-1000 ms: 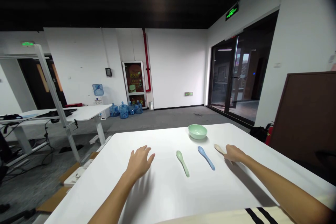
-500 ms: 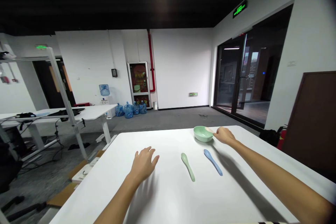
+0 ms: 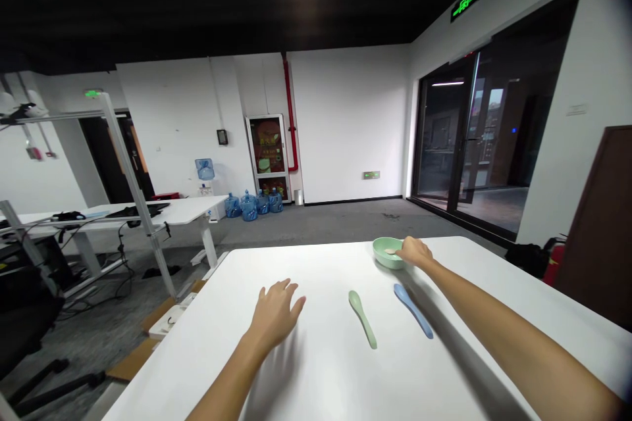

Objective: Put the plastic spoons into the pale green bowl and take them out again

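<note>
And there it goes: the right grip (image 3: 413,251) has swung the beige spoon (image 3: 391,250) off the bench (image 3: 316,368) and across to the green bowl (image 3: 388,263), its head now dipping inside!

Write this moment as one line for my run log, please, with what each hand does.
left hand: palm down on table | right hand: holds beige spoon, its head in green bowl | green spoon, blue spoon: lying on table
</note>
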Action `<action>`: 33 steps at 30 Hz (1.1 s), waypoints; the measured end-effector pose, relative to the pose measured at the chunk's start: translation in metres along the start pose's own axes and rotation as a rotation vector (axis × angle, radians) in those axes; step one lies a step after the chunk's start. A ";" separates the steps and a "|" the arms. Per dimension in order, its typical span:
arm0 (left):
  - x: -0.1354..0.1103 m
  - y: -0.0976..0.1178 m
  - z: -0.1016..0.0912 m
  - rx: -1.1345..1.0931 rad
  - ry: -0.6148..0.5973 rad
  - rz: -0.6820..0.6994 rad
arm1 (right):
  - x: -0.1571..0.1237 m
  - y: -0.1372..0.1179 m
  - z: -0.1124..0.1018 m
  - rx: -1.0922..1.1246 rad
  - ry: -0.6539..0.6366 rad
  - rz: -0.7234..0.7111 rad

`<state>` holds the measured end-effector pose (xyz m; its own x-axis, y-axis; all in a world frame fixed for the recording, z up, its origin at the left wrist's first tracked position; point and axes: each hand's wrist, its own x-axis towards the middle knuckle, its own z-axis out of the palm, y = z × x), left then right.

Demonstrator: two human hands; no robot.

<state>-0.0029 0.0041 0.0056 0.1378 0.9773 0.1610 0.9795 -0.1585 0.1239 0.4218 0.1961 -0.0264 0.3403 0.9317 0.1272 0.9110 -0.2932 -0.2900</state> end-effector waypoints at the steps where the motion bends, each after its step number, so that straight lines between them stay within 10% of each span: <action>1: 0.000 0.000 0.000 -0.002 -0.001 0.002 | 0.001 0.001 0.002 -0.002 -0.007 0.001; 19: 0.000 0.001 -0.002 -0.001 -0.012 -0.016 | 0.007 0.013 0.021 0.007 -0.054 0.049; 33: -0.003 0.003 -0.005 -0.002 -0.002 -0.005 | -0.071 0.037 -0.046 0.095 0.114 -0.217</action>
<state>-0.0013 -0.0005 0.0106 0.1328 0.9783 0.1587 0.9800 -0.1535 0.1263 0.4421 0.1090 -0.0026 0.1680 0.9388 0.3008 0.9415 -0.0624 -0.3312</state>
